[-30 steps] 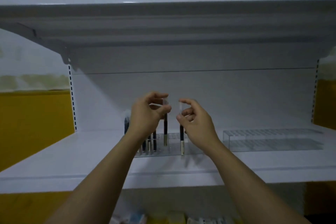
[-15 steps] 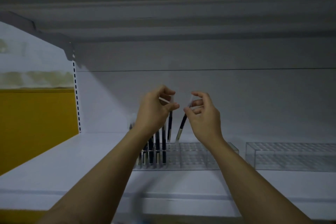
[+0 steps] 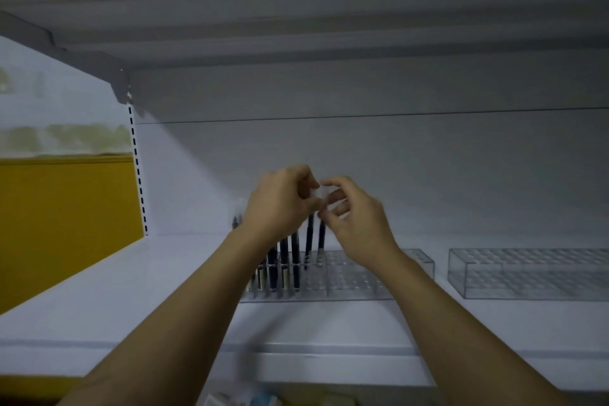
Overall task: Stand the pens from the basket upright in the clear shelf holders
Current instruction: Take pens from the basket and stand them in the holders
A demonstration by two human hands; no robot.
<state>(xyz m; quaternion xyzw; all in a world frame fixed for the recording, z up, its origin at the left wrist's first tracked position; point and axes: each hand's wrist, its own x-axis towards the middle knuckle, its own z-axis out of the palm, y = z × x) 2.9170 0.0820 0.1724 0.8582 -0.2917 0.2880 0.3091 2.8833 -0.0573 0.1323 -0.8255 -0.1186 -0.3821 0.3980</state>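
Pens (image 3: pixel 309 236) pinched in left hand (image 3: pixel 280 204) and right hand (image 3: pixel 359 224), lettering unreadable

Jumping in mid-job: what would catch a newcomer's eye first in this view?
Two hands meet at mid-frame: the left hand and right hand each pinch the top of a dark pen, left pen and right pen, tips reaching the top of the clear holder. A row of pens already stands in its left end; a second holder sits to the right.
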